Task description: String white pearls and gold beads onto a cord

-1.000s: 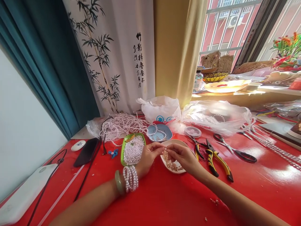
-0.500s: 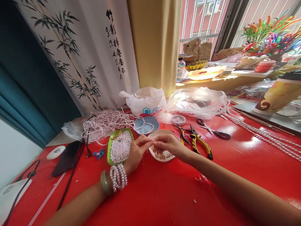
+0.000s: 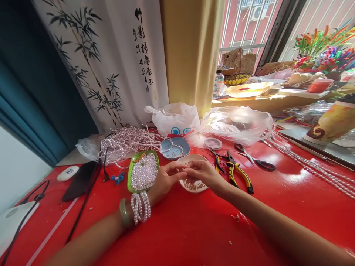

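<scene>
Left hand [image 3: 163, 181], right hand [image 3: 206, 175]: fingertips pressed together, any pinched item indiscernible. White dish [image 3: 194, 157] with gold beads [image 3: 190, 185] below fingers. Beyond: curtain [image 3: 130, 66], topmost character "竹"; bottle [image 3: 218, 84], "A".

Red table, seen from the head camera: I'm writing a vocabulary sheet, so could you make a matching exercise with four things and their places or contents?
Things:
1. green tray
2. phone
3. scissors
4. blue tray

Places or contents:
A. to the right of the larger yellow-and-black pliers
B. a bead strand in it
C. full of loose pearly beads
D. beside the round white disc

Pairs: 1-C, 2-D, 3-A, 4-B
</scene>
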`<state>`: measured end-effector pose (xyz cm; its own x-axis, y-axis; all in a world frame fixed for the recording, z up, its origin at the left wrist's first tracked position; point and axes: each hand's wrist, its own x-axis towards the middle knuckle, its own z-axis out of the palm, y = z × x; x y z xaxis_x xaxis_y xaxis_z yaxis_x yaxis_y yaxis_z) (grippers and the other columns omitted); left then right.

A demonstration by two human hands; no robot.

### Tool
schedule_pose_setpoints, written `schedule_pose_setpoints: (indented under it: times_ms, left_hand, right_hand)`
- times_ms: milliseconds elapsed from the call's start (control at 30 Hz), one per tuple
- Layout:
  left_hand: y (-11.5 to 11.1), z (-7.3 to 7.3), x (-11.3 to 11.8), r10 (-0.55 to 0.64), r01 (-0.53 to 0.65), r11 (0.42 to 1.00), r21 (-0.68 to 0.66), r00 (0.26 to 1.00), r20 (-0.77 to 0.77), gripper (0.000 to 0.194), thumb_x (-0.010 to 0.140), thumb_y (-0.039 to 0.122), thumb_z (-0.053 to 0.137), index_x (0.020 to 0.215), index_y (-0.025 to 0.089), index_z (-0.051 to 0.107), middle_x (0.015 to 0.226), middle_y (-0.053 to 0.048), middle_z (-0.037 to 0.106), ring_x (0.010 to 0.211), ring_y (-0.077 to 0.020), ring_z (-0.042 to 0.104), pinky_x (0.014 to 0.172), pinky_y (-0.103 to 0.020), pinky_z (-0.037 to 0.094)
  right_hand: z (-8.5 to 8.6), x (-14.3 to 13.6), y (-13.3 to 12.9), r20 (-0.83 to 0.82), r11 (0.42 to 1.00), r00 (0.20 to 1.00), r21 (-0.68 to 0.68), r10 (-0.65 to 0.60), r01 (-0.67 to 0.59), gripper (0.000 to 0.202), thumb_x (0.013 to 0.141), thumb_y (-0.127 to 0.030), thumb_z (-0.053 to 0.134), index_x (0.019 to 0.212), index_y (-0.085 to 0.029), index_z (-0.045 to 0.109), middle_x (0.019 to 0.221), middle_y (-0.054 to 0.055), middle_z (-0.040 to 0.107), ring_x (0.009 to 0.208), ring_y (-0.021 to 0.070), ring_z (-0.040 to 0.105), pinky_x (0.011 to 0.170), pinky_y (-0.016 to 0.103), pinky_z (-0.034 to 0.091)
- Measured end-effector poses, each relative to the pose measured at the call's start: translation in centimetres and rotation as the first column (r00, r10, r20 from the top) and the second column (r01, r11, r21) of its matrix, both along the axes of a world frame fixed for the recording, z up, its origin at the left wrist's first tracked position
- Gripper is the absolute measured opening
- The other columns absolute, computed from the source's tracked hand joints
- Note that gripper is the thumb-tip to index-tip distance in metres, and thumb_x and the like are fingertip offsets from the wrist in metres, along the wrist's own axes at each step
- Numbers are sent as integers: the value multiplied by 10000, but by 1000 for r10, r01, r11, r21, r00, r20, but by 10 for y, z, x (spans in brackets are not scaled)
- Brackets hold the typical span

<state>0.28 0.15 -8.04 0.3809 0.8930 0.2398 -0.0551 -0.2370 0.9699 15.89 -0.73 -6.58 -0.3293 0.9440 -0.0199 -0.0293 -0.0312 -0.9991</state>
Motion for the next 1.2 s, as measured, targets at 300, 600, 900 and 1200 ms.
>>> schedule_pose_setpoints:
  times_ms: [300,600,900,1200]
  left_hand:
    - [0,0,5,134,-99,959,266,984,-119,185,689,265,598,852,192,647,732,-24,552,633,-104,482,549,-214,383]
    - [1,0,3,218,-163,920,357,968,-122,134,723,264,560,779,181,649,800,-45,556,661,-110,520,559,-216,410]
    - [2,-1,4,317,-168,883,438,902,-293,105,745,222,498,781,175,586,773,-37,574,691,-131,508,607,-235,424]
    - [3,-3,3,363,-192,858,476,883,-298,158,778,237,465,853,189,595,777,-39,578,696,-135,490,636,-258,403]
  right_hand:
    - [7,3,-1,87,997,996,-68,-15,21,311,640,-423,624,724,-128,574,614,10,602,550,99,573,546,223,459]
    - [14,8,-1,19,994,999,-101,47,-45,458,602,-295,677,1015,-162,531,871,80,663,795,187,628,721,320,477]
    - [3,14,8,128,998,991,-49,43,-37,502,607,-336,658,1058,-158,529,791,81,679,759,215,641,691,354,493]
    - [-1,38,25,37,953,954,73,-297,293,307,612,-345,641,864,-173,606,864,72,664,724,176,633,722,345,507]
